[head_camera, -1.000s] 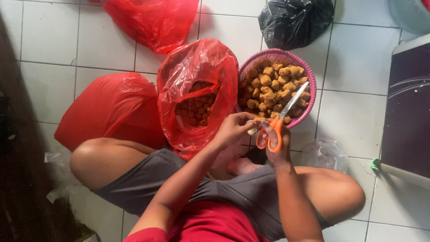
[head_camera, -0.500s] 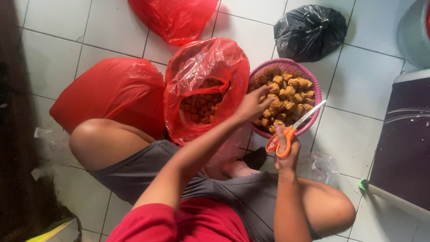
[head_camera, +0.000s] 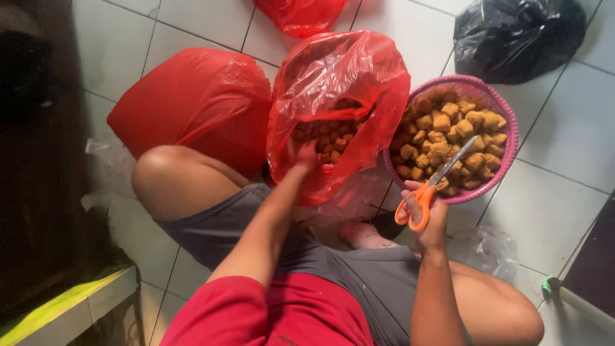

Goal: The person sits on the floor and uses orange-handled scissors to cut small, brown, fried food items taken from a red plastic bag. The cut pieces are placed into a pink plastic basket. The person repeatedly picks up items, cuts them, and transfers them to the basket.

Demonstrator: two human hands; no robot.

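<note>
Scissors (head_camera: 428,181) with orange handles sit in the right hand (head_camera: 428,214), low and right of centre in the head view; the fingers are curled through the handle loops and the closed silver blades point up and to the right, over the near rim of a pink basket (head_camera: 506,166). That basket, in the upper right of the frame, is filled with golden-brown fried chunks (head_camera: 458,131). Just left of it, touching its side, stands an open red plastic bag (head_camera: 349,77) at the upper middle, with more of the same brown pieces (head_camera: 323,138) inside. The left hand (head_camera: 306,156) reaches into the mouth of this bag, down among the pieces; how far its fingers are closed, and whether they have hold of anything, cannot be told from here. A second, full red bag (head_camera: 192,102) lies at the upper left against the person's bare knee (head_camera: 163,179). A black plastic bag (head_camera: 512,35) rests on the white tiled floor (head_camera: 564,211) in the top right corner. The person sits cross-legged in grey shorts (head_camera: 371,275).
</note>
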